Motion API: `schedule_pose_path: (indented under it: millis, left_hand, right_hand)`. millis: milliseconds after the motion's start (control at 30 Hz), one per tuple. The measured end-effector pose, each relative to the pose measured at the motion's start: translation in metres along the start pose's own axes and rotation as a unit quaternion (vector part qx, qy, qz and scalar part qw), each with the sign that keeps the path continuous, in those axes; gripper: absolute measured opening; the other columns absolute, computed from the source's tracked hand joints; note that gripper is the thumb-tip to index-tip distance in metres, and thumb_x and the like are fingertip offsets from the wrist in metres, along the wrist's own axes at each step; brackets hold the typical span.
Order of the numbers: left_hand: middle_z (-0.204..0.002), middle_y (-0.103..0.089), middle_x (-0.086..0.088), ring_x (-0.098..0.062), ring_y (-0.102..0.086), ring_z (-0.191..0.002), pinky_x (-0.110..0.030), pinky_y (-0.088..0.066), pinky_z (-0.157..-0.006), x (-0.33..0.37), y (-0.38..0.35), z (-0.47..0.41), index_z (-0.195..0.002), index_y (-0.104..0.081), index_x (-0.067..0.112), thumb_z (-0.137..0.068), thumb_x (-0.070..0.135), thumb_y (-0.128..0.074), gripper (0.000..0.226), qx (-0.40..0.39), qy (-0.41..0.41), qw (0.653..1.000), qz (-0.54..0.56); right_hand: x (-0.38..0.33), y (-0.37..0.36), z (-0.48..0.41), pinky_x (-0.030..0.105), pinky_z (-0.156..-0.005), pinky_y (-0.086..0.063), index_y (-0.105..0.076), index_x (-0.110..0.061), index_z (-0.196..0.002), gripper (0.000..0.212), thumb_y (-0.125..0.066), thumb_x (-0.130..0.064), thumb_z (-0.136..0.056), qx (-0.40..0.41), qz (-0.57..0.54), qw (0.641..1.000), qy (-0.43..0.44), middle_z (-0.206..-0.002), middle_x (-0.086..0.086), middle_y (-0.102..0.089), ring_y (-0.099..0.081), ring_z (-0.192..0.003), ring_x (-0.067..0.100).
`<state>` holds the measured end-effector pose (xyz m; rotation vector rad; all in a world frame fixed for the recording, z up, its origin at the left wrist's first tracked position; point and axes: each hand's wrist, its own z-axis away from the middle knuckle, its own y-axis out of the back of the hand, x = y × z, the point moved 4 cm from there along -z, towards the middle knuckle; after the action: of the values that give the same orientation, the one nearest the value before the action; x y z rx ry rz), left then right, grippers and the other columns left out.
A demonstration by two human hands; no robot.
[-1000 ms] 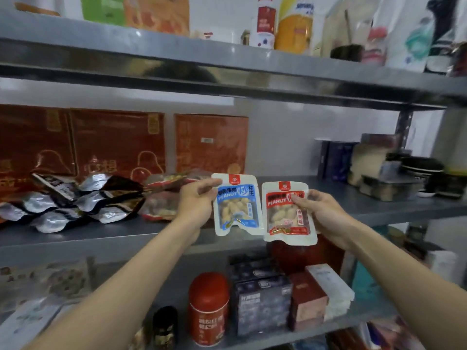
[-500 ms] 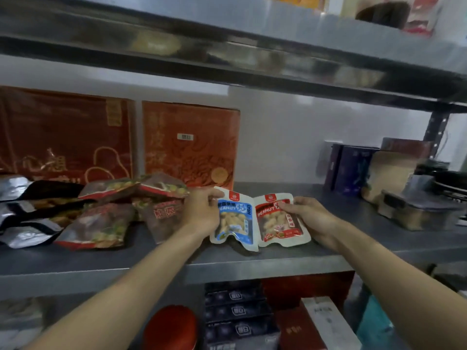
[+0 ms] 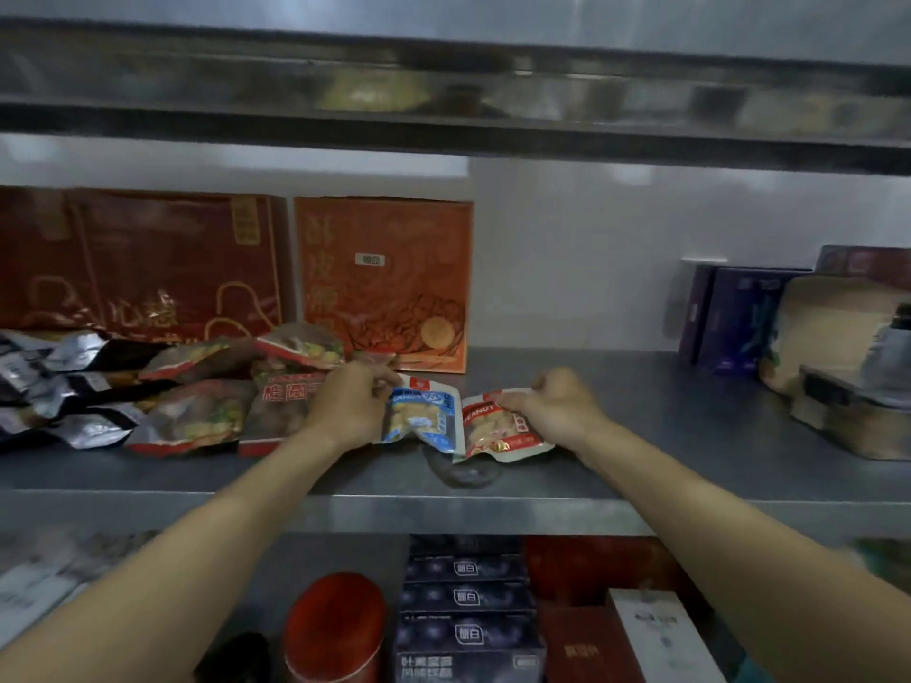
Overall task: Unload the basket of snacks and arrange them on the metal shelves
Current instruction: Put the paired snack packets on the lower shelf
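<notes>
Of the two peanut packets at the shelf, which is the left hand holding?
The blue-labelled packet, gripped at its top edge by the left hand; the red-labelled packet beside it is in the right hand.

The metal shelf [image 3: 641,426] looks dull and brushed. The peanut packets [image 3: 498,426] are glossy plastic, the silver pouches [image 3: 74,421] shiny foil, the orange box [image 3: 384,283] matt cardboard.
</notes>
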<state>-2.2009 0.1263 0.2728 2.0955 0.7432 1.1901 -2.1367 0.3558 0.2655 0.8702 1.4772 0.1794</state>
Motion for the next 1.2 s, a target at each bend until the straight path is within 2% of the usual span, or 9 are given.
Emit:
schedule_pose_path:
  millis: [67, 167, 267, 333, 433, 533, 667, 900, 1200]
  left_hand:
    - [-0.113, -0.071, -0.007, -0.023, -0.064, -0.102, -0.025, -0.044, -0.079, 0.002, 0.0, 0.001, -0.11, -0.073, 0.016, -0.097, 0.013, -0.054, 0.023, -0.01, -0.012, 1.0, -0.021]
    - [-0.101, -0.073, -0.008, -0.025, -0.065, -0.097, -0.025, -0.043, -0.076, 0.008, 0.007, 0.005, -0.107, -0.073, 0.013, -0.095, 0.019, -0.059, 0.02, -0.008, -0.024, 0.999, -0.02]
    - [-0.092, -0.073, -0.008, -0.022, -0.066, -0.09, -0.026, -0.044, -0.074, 0.017, 0.018, 0.009, -0.11, -0.071, 0.011, -0.094, 0.018, -0.06, 0.02, 0.008, -0.051, 0.999, -0.013]
    - [-0.103, -0.069, -0.006, -0.019, -0.061, -0.096, -0.025, -0.042, -0.08, 0.022, 0.026, 0.013, -0.118, -0.068, 0.014, -0.094, 0.024, -0.061, 0.027, 0.029, -0.076, 0.996, -0.023]
    - [-0.139, -0.053, -0.003, -0.022, -0.045, -0.128, -0.035, -0.036, -0.106, 0.031, 0.035, 0.022, -0.137, -0.054, 0.023, -0.091, 0.04, -0.06, 0.049, 0.052, -0.126, 0.986, -0.096]
    - [-0.158, -0.027, 0.004, -0.02, -0.025, -0.145, -0.045, -0.023, -0.117, 0.038, 0.044, 0.038, -0.149, -0.034, 0.033, -0.09, 0.053, -0.056, 0.065, 0.06, -0.132, 0.977, -0.158]
    - [-0.162, -0.016, 0.005, -0.02, -0.017, -0.148, -0.047, -0.02, -0.119, 0.04, 0.059, 0.057, -0.152, -0.025, 0.036, -0.091, 0.059, -0.049, 0.069, 0.065, -0.11, 0.972, -0.199]
    - [-0.159, -0.026, 0.004, -0.022, -0.026, -0.145, -0.048, -0.025, -0.115, 0.026, 0.115, 0.112, -0.149, -0.034, 0.034, -0.091, 0.058, -0.05, 0.065, 0.124, -0.082, 0.967, -0.207]
    - [-0.157, -0.031, 0.003, -0.019, -0.031, -0.142, -0.045, -0.026, -0.113, -0.071, 0.248, 0.241, -0.147, -0.041, 0.03, -0.091, 0.057, -0.051, 0.062, 0.206, -0.021, 0.951, -0.231]
  right_hand:
    - [-0.005, 0.003, 0.005, 0.027, -0.059, -0.044, -0.062, -0.007, -0.094, 0.045, -0.074, -0.049, -0.082, 0.004, 0.041, 0.999, 0.013, -0.1, 0.01, -0.068, -0.064, -0.079, 0.018]
    - [-0.013, 0.012, 0.013, 0.032, -0.083, -0.05, -0.057, -0.004, -0.12, 0.057, -0.066, -0.051, -0.089, -0.008, 0.131, 0.99, 0.041, -0.115, 0.011, -0.061, -0.058, -0.09, 0.021]
    - [-0.021, 0.02, 0.02, 0.038, -0.102, -0.044, -0.049, -0.007, -0.138, 0.072, -0.062, -0.057, -0.089, -0.018, 0.174, 0.981, 0.088, -0.137, 0.011, -0.056, -0.053, -0.123, 0.028]
    - [-0.029, 0.021, 0.028, 0.036, -0.111, -0.033, -0.037, -0.016, -0.15, 0.08, -0.061, -0.06, -0.088, -0.041, 0.186, 0.97, 0.153, -0.152, 0.007, -0.043, -0.038, -0.14, 0.026]
    - [-0.04, 0.019, 0.042, 0.04, -0.121, -0.015, -0.019, -0.031, -0.156, 0.086, -0.056, -0.066, -0.088, -0.058, 0.253, 0.929, 0.263, -0.164, 0.005, -0.02, -0.017, -0.15, 0.024]
    - [-0.05, 0.013, 0.049, 0.048, -0.123, -0.005, -0.004, -0.042, -0.156, 0.09, -0.048, -0.075, -0.085, -0.067, 0.276, 0.909, 0.305, -0.166, 0.006, -0.006, -0.005, -0.153, 0.023]
    - [-0.061, 0.005, 0.059, 0.049, -0.123, -0.002, 0.002, -0.042, -0.156, 0.092, -0.046, -0.076, -0.085, -0.084, 0.271, 0.897, 0.338, -0.166, 0.002, 0.001, -0.003, -0.153, 0.021]
    - [-0.099, -0.019, 0.099, 0.048, -0.123, 0.0, 0.005, -0.044, -0.155, 0.091, -0.042, -0.079, -0.085, -0.093, 0.286, 0.884, 0.359, -0.166, -0.003, 0.005, 0.002, -0.153, 0.021]
    - [-0.224, -0.125, 0.231, 0.045, -0.12, -0.016, -0.001, -0.038, -0.156, 0.091, -0.04, -0.079, -0.085, -0.09, 0.245, 0.844, 0.468, -0.166, 0.0, -0.012, -0.014, -0.151, 0.019]
